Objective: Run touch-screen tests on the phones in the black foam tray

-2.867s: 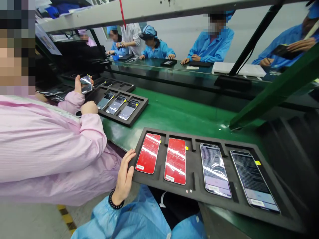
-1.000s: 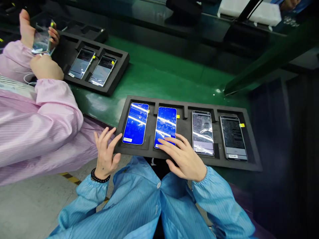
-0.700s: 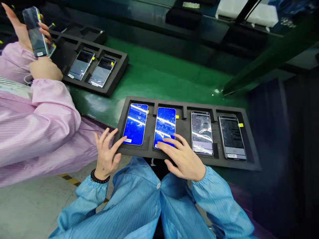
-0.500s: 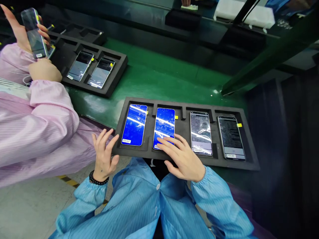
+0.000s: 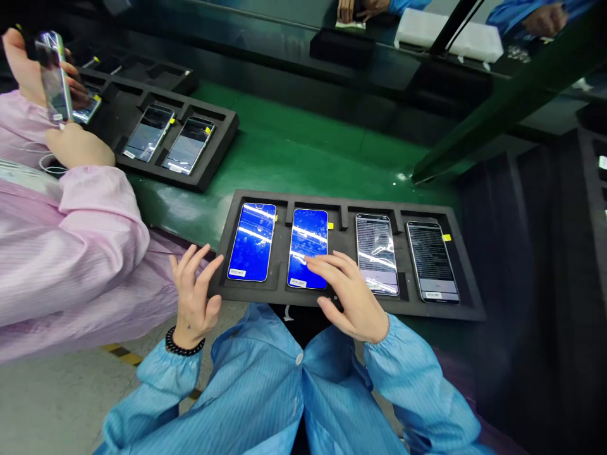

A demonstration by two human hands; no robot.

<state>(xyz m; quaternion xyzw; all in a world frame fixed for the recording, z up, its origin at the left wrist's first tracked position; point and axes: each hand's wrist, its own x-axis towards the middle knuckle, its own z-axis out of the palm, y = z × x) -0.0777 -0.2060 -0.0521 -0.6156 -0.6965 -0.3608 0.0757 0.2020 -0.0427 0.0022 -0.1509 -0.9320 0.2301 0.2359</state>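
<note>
A dark foam tray (image 5: 279, 295) lies in front of me with smartphones in its compartments. My right hand (image 5: 351, 296) is open, its fingers stretched over the lower right part of the second smartphone (image 5: 307, 237), whose screen is bright blue. Whether the fingertips touch the glass I cannot tell. My left hand (image 5: 194, 296), open with fingers apart and holding nothing, is at the tray's left end, nearest the leftmost smartphone (image 5: 251, 241), also blue-screened. Two right-hand smartphones, the third (image 5: 377, 253) and the fourth (image 5: 431, 260), show dark screens filled with lines of text.
To the left, a co-worker in a pink sleeve (image 5: 102, 208) holds a smartphone (image 5: 53, 76) over another foam tray (image 5: 208, 170) with more phones. A green post (image 5: 497, 107) slants at the right of the green table (image 5: 284, 145). Other people's hands (image 5: 545, 20) show across the back.
My right fingers have drawn slightly right across the second smartphone, uncovering its lower label. The view has shifted a little. The co-worker's phone has tilted.
</note>
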